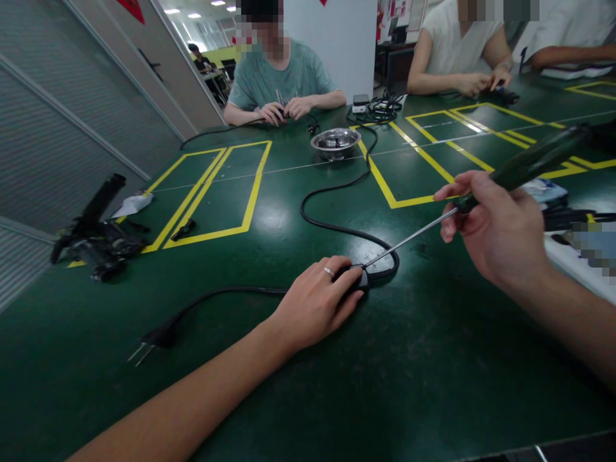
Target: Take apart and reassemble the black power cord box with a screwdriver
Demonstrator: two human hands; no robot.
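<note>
Under my left hand (321, 294), which wears a ring, a small black cord switch (362, 278) is held against the green table; my fingers cover most of it. Its black power cord (332, 226) curves away toward the far side, and the other end runs left to a two-pin plug (161, 337). My right hand (500, 228) grips a screwdriver (414, 232) by its dark, thick handle. The metal shaft slants down to the left, and its tip meets the edge of the cord switch. Whether the tip sits in a screw is too small to tell.
A steel bowl (335, 144) with small parts stands mid-table. Black gear (99, 234) lies at the left, with a small black piece (183, 230) beside it. Coiled cables (380, 108) lie at the back. Yellow tape (245, 218) marks the table (269, 398). Several people sit opposite, handling cords.
</note>
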